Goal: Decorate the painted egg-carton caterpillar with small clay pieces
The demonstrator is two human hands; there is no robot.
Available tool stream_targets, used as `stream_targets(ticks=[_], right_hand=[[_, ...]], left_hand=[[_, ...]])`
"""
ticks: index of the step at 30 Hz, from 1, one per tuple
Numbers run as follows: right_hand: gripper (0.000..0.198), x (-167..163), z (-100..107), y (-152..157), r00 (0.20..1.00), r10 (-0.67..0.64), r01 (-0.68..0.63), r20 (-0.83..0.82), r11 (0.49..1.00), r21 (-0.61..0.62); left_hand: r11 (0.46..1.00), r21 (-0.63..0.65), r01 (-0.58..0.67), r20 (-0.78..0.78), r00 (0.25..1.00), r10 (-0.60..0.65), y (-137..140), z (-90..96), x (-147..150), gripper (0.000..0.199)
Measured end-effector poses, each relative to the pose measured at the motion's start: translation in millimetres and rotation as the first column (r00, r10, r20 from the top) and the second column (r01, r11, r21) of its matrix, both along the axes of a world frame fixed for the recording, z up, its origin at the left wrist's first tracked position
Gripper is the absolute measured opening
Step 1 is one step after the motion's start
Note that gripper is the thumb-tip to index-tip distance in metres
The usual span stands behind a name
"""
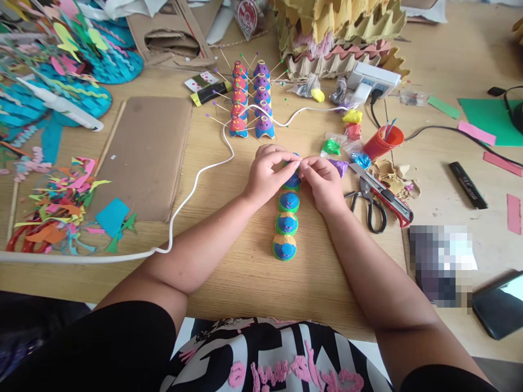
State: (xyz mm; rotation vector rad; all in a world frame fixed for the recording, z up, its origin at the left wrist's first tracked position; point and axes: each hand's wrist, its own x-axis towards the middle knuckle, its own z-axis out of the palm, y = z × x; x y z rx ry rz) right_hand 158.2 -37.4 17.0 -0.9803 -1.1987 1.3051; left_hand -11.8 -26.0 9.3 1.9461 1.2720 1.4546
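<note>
A row of blue and green painted egg-carton cups (pixel 289 202), like a caterpillar, stands on the wooden table. My left hand (pixel 270 170) and my right hand (pixel 324 179) meet above its far end. Thumb and forefinger of each hand are pinched together, their tips nearly touching. Whatever lies between them is too small to make out. Part of the far cups is hidden by my fingers. Beyond stand a red and blue cup row (pixel 239 98) and a purple and blue cup row (pixel 262 99), with faces and bead-tipped sticks.
A white cable (pixel 199 177) crosses the table and my left forearm. To the right lie scissors (pixel 370 204), a red cutter knife (pixel 386 196), a red cup (pixel 382 144) and bagged clay (pixel 330 146). Cardboard (pixel 143 158) and paper scraps (pixel 69 201) lie left; egg trays (pixel 339 60) are stacked behind.
</note>
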Motion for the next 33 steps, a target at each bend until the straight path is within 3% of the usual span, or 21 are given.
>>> stream_targets(ticks=[5,17,33], right_hand=[[0.057,0.0,0.0,-0.2,1.0,-0.011,0.011,0.026,1.0,-0.003],[0.056,0.6,0.7,-0.4,1.0,-0.021,0.021,-0.003,1.0,0.007],[0.06,0.5,0.5,0.3,0.998,-0.027,0.026,0.063,0.999,0.022]], left_hand=[[1.0,-0.018,-0.006,-0.03,1.0,0.005,0.0,0.5,-0.4,0.006],[0.995,0.095,0.005,-0.056,0.998,0.001,0.1,-2.0,-1.3,0.007],[0.999,0.035,-0.034,-0.064,0.997,0.036,0.1,-1.6,-1.4,0.006]])
